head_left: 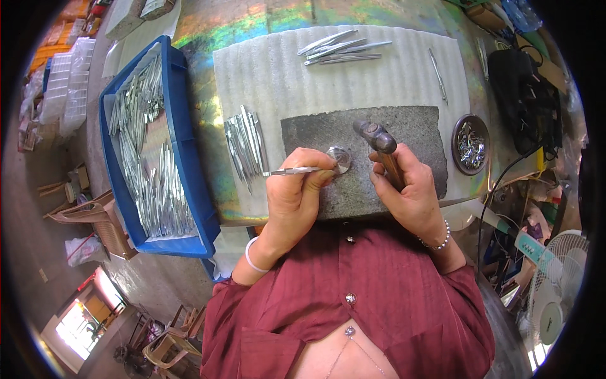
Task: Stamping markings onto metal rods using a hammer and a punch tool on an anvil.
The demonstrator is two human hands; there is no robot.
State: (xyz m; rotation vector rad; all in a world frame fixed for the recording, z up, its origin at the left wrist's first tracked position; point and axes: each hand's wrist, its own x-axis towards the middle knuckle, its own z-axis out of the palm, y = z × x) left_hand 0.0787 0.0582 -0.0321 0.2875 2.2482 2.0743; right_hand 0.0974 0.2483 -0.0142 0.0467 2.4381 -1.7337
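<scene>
My left hand (pixel 294 192) is closed around a slim silver metal piece (pixel 285 171), which points out to the left. The fingertips and the piece's right end meet at a small round metal block (pixel 341 158) on a dark stone slab (pixel 413 123). My right hand (pixel 410 192) grips the wooden handle of a hammer (pixel 375 135). The hammer's dark metal head is raised just right of the block, apart from it. Left of the slab lies a row of similar slim metal pieces (pixel 245 144). My left fingers partly hide the held end.
A blue tray (pixel 189 151) full of slim metal pieces stands at the left. More pieces (pixel 341 48) lie at the back on white foam sheet (pixel 265 82), with a single one (pixel 438 76) at far right. A round bowl (pixel 470 117) holds small metal parts. A fan (pixel 555 290) stands lower right.
</scene>
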